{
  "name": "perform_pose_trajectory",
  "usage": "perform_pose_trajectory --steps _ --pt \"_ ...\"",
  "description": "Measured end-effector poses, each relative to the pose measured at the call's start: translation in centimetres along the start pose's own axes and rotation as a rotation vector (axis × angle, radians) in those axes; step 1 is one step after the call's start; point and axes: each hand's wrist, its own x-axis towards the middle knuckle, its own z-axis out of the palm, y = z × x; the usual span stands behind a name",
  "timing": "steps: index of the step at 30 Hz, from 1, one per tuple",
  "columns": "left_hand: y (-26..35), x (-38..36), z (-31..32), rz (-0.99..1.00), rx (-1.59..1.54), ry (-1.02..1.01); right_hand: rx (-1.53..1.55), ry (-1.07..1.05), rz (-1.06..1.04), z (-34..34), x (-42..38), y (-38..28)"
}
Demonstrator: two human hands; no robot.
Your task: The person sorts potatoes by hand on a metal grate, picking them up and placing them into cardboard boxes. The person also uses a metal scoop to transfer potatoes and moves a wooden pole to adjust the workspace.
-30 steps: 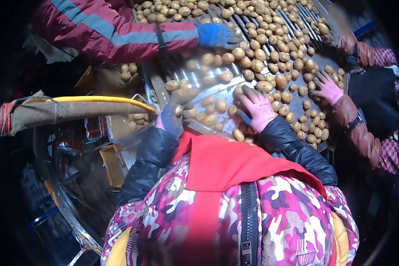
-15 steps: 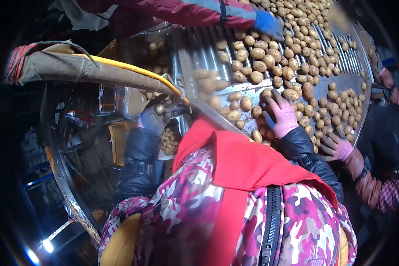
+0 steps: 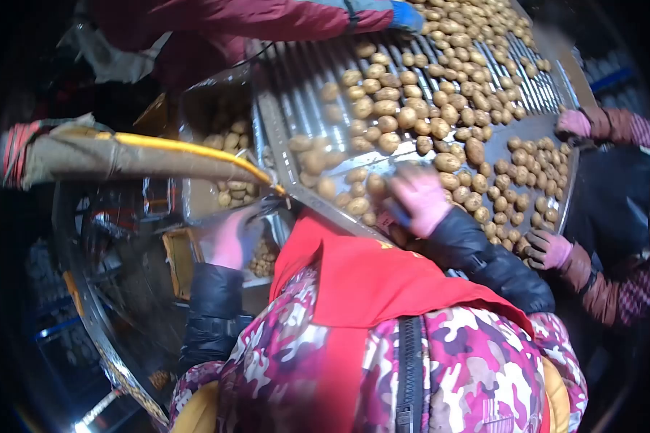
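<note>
My right hand, in a pink glove with dark fingers, is over the near edge of a spread of potatoes on a metal sorting table. Its fingers are smeared by motion, and I cannot see whether it holds one. My left hand, gloved in pink and dark grey, is beyond the table's left rim. It is close to a container of small potatoes. Motion blur hides its fingers and anything in them.
A padded pipe with a yellow hose juts in from the left. Behind it stands a lined box of potatoes. Metal rollers form the table's far part. Co-workers' hands show at right and in a blue glove.
My left hand, which had a small potato at its fingers, has moved down and left. My right hand has shifted left and down. The blue-gloved hand has pulled back, and the view has shifted.
</note>
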Motion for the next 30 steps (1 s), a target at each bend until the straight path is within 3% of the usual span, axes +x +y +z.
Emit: perform_pose_trajectory --steps 2,3,5,7,8,11,13,17,19,21,24,28,30 --pt "4.5 3.5 2.3 0.205 0.013 -0.028 0.099 -0.065 -0.259 2.9 1.9 0.6" --pt "7.2 5.2 3.0 0.253 0.08 -0.071 -0.019 0.034 -0.376 3.7 2.3 0.4" --pt "11.0 9.3 4.9 0.505 0.259 0.041 -0.082 -0.013 -0.321 5.6 4.0 2.3" --pt "11.8 13.0 6.7 0.386 0.572 0.03 -0.133 -0.025 -0.179 3.5 4.8 4.6" --pt "12.0 14.5 7.1 0.25 0.627 0.031 -0.192 0.067 -0.141 4.0 4.5 6.5" --pt "13.0 16.1 6.9 -0.006 0.709 -0.087 -0.341 0.002 0.091 0.2 3.0 10.6" --pt "13.6 15.9 7.1 -0.017 0.762 -0.12 -0.28 0.173 0.224 -1.9 0.9 12.0" --pt "17.4 15.6 5.8 -0.084 0.634 -0.253 -0.235 0.191 0.462 -3.1 -3.0 13.8" --pt "20.2 16.2 5.5 -0.011 0.52 -0.366 -0.3 0.185 0.491 -3.2 -4.1 13.0" --pt "20.9 17.3 7.5 0.148 -0.056 -0.407 -0.287 0.203 0.505 -2.4 -4.7 13.0" --pt "22.8 20.6 9.1 0.446 0.102 -0.112 -0.293 0.317 0.486 -1.3 -5.1 13.5" --pt "21.6 27.0 9.5 0.479 0.312 0.073 -0.184 0.32 0.54 -2.4 -4.8 12.1" --pt "22.7 28.4 10.5 0.614 0.261 0.002 -0.229 0.336 0.519 -1.5 -5.1 12.6"
